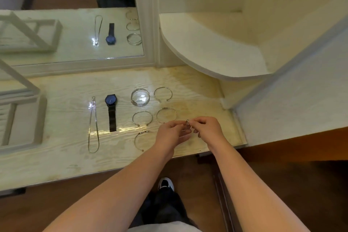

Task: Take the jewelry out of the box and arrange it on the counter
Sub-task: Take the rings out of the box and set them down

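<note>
My left hand (170, 133) and my right hand (206, 128) meet above the counter (66, 160), both pinching a small ring (187, 122) between their fingertips. Laid out on the counter are a thin chain necklace (93, 124), a blue-faced watch with a dark strap (111, 111), a stack of bangles (140, 97) and several thin open cuff bracelets (163, 94) (166, 115) (142, 117) (140, 140). The open jewelry box (40, 118) stands at the counter's left end, with its lid raised.
A mirror (75, 30) along the back wall reflects the jewelry. A rounded corner shelf (207, 51) overhangs the counter's right end, and a wall (291, 103) closes that side. My shoe (165, 183) and the brown floor show below the counter's front edge.
</note>
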`<action>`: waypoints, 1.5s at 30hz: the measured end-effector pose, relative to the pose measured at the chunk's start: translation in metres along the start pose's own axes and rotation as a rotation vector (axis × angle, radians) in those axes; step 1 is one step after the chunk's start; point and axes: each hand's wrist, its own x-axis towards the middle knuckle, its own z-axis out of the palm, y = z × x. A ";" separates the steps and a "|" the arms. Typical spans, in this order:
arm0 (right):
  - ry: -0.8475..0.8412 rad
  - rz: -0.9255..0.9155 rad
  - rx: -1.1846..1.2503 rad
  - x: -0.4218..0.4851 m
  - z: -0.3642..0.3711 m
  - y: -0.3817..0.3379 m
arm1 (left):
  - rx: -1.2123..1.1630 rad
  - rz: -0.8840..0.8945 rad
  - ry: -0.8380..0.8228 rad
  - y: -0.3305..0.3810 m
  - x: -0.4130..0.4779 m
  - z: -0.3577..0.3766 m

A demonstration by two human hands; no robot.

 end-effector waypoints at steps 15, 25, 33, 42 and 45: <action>0.001 0.090 -0.161 0.047 -0.009 0.014 | -0.112 -0.182 0.057 -0.002 0.022 0.020; -0.045 0.123 -0.214 0.057 -0.010 0.005 | -0.125 -0.212 0.112 -0.002 0.022 0.024; 0.012 0.145 -0.321 0.061 -0.006 0.004 | -0.127 -0.214 0.121 -0.004 0.023 0.022; 0.061 0.107 -0.256 0.058 -0.014 0.001 | -0.105 -0.151 0.103 0.002 0.020 0.015; 0.086 0.134 -0.025 0.050 -0.017 -0.004 | -0.079 -0.082 0.107 0.010 0.017 0.008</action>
